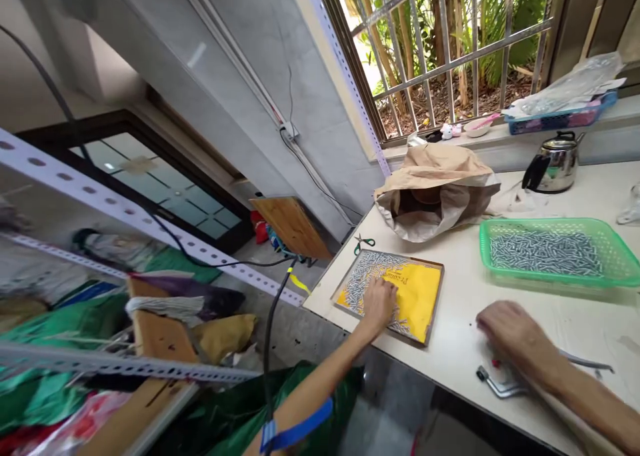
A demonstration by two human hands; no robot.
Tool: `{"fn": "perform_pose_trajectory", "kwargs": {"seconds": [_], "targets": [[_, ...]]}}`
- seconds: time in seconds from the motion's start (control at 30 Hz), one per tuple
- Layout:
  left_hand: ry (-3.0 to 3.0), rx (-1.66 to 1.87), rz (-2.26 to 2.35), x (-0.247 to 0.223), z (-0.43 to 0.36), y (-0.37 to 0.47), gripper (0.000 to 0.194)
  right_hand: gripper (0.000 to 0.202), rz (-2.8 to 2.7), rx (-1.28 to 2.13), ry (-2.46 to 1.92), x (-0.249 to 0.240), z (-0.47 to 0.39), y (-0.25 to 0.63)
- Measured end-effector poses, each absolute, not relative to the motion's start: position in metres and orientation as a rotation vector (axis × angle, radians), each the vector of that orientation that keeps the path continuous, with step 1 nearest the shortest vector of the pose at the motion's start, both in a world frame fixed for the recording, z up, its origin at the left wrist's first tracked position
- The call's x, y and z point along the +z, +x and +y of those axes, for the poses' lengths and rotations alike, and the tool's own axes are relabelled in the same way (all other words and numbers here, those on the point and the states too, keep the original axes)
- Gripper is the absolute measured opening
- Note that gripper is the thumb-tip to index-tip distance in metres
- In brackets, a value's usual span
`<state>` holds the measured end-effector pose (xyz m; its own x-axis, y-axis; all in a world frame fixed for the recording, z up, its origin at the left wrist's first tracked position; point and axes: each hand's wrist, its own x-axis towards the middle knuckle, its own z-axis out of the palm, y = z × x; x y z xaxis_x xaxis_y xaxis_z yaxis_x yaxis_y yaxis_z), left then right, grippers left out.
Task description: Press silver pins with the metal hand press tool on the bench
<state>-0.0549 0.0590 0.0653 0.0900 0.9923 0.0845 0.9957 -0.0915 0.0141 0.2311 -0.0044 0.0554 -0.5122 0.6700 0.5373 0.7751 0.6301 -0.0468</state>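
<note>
Small silvery screws (361,279) lie heaped over the left part of a shallow rectangular tray (435,303), which sits near the front edge of the white table (457,303), its yellow base (423,293) bare toward the right and showing some printed lettering. The left hand (379,301) is over the tray, its fingers curled down at the border of the heap; whether it pinches any screw I cannot tell. The right hand (510,326), blurred, is over the table to the right of the tray, its fingers bent downward and partly hidden, so I cannot tell how far it is open or whether it has hold of anything. Just beside it is a bent metal tool (500,391). Behind the tray lie small scissors (369,241) and a brown paper bag (440,159) with its mouth open. To the right, a green basket (560,282) contains many more metal pieces (545,252), and behind that stands a shiny kettle (560,166), below a barred window (449,66)
</note>
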Motion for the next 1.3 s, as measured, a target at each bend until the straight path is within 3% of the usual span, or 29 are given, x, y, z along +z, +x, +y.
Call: {"fn": "perform_pose_trajectory", "kwargs": {"seconds": [0.1,0.2,0.43,0.53,0.67,0.83,1.0,1.3], "targets": [[-2.273,0.197,-2.173,0.068,0.077,-0.063,0.022,0.021,-2.097,-0.505,-1.413,0.093,0.018,0.257],[-2.348,0.193,-2.146,0.066,0.076,-0.064,0.022,0.021,-1.964,-0.554,-1.697,0.119,0.018,0.277],[-2.662,-0.301,-2.192,0.067,0.07,-0.047,0.024,0.015,-2.261,0.432,-1.843,0.085,-0.069,0.269],[-2.928,-0.494,-2.472,0.075,0.039,-0.009,0.03,0.001,-2.264,0.553,-1.946,0.063,-0.1,0.262],[-3.143,-0.546,-2.675,0.065,-0.001,0.043,0.035,0.007,-2.197,0.55,-1.964,0.044,-0.114,0.258],[-3.067,-0.48,-2.767,0.036,-0.017,0.063,0.023,0.013,-2.152,0.479,-1.932,0.028,-0.113,0.256],[-3.125,-0.425,-2.709,0.027,-0.015,0.065,0.026,0.013,-2.232,0.54,-1.923,0.035,-0.113,0.257],[-3.231,0.228,-2.722,0.036,-0.007,0.069,0.021,0.014,-2.302,0.552,-1.834,0.038,-0.112,0.262]]}}
